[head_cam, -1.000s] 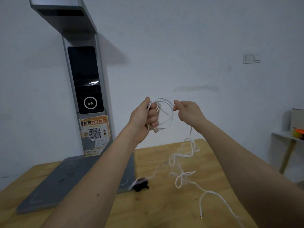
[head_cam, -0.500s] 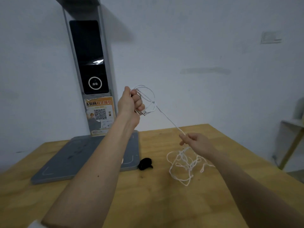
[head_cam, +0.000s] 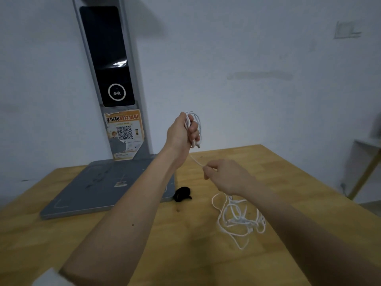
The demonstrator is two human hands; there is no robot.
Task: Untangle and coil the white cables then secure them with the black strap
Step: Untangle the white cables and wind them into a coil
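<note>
My left hand (head_cam: pixel 181 132) is raised above the table, fist shut around a small coil of white cable (head_cam: pixel 194 124) with a plug end poking out below. One strand runs down from it to my right hand (head_cam: pixel 225 176), which pinches it between thumb and fingers. Below my right hand the remaining white cable lies in a loose tangle (head_cam: pixel 240 218) on the wooden table (head_cam: pixel 185 244). The black strap (head_cam: pixel 182 194) lies rolled up on the table, just left of the tangle and apart from both hands.
A grey scanner stand with a flat base (head_cam: pixel 107 186) and a tall post (head_cam: pixel 109 69) takes up the back left of the table. The wall is close behind. A small shelf (head_cam: pixel 369 159) stands off the table's right edge.
My right hand has slid down along the strand from beside the left hand to lower and nearer. The tangle has settled onto the table. The left hand keeps its coil.
</note>
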